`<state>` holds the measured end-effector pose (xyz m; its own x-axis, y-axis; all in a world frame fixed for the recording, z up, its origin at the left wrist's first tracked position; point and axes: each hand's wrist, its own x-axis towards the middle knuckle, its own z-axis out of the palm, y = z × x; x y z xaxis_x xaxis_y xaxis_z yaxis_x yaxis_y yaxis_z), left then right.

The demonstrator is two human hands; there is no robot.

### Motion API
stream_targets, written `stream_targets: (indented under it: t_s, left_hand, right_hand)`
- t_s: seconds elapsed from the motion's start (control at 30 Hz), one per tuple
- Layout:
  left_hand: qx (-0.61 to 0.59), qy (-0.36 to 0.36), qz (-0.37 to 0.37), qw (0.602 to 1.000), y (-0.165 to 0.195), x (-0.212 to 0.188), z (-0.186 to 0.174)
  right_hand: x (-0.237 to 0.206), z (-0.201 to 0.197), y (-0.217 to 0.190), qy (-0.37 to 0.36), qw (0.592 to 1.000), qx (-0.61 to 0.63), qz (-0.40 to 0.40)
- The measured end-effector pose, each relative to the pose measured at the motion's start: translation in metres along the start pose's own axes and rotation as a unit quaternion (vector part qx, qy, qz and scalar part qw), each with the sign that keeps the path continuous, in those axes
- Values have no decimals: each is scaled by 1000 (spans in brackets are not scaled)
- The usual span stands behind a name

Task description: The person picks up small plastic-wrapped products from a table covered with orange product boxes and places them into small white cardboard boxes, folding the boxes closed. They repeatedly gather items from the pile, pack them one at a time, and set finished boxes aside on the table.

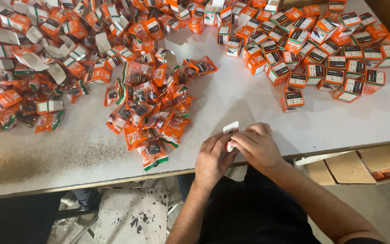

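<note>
Head cam looking straight down at a white worktable (249,104) that's pretty much buried in orange packaging. Starting over at 9 to 10 o'clock there's a messy heap of unfolded orange-and-white cartons (37,40), flaps sticking out every which way, some lying flat with the white inside showing. Moving in toward the middle, around 11 o'clock from the hands, is a loose pile of clear-and-orange plastic sachets (150,108), each with something dark inside; can't tell what exactly. The nearest sachet (153,153) sits just beside the left hand, right near the table's front edge. Then the hands themselves, at 6 o'clock on the table's near edge: the left hand (211,156) has its fingers curled in and is pinching the lower side of a small orange-and-white box (230,135), while the right hand (258,145) is cupped over it from the other side, fingers bent and closed onto the same box. The box's white flap sticks up above the fingers; the rest is mostly hidden between the two hands, so I can't say whether there's anything in it. Up at 1 to 2 o'clock there's a big spread of closed little boxes (321,54), orange sides with dark-and-white label faces up, packed close together, with one stray closed box (292,100) sitting apart nearer the hands. At 3 to 4 o'clock, below the table edge, there's an open brown cardboard carton (348,167).
</note>
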<state>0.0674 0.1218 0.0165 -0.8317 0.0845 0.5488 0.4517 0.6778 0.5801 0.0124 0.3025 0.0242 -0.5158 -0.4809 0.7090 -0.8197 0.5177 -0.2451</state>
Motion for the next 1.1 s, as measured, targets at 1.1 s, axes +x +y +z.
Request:
stream_targets:
  t_s: [1.1]
  left_hand:
    - [75,47,110,990,17,-2,6]
  right_hand:
    - [-18,-17,-3,11,992,119,43]
